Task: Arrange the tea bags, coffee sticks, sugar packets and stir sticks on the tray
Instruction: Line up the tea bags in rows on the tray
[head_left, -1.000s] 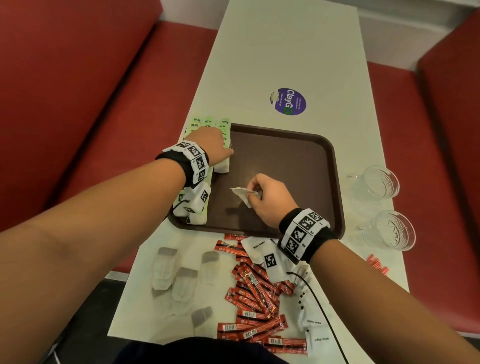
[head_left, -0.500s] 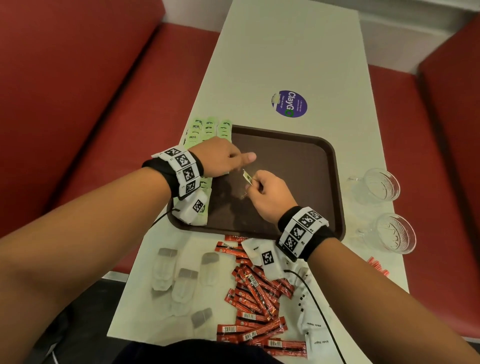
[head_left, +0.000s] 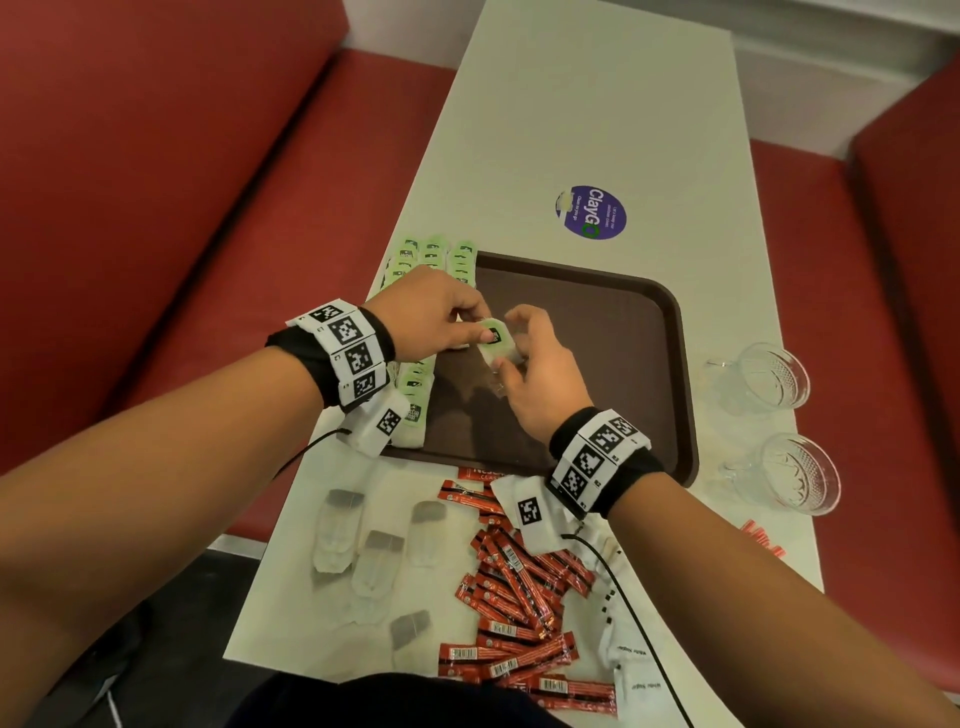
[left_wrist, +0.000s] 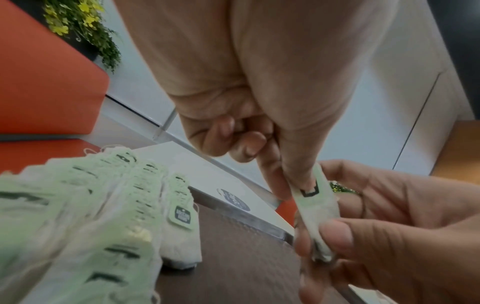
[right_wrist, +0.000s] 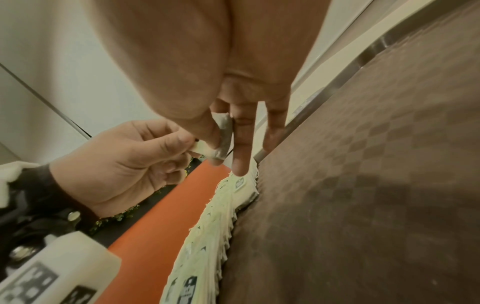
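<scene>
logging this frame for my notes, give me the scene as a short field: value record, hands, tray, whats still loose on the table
left hand: pinches the tag end of a tea bag
right hand: pinches the same tea bag lower down
tea bag: held above the tray, not laid down
tea bag row: overlapping along the tray's left edge
tray middle: bare
coffee sticks: loose red pile on the table, near side
loose tea bags: on the table, left of the sticks
sugar packets: on the table, right of the sticks
glass cups: two, right of the tray

Left hand (head_left: 434, 317), right hand (head_left: 535, 371) together, fingers pinching, arms extended.
</scene>
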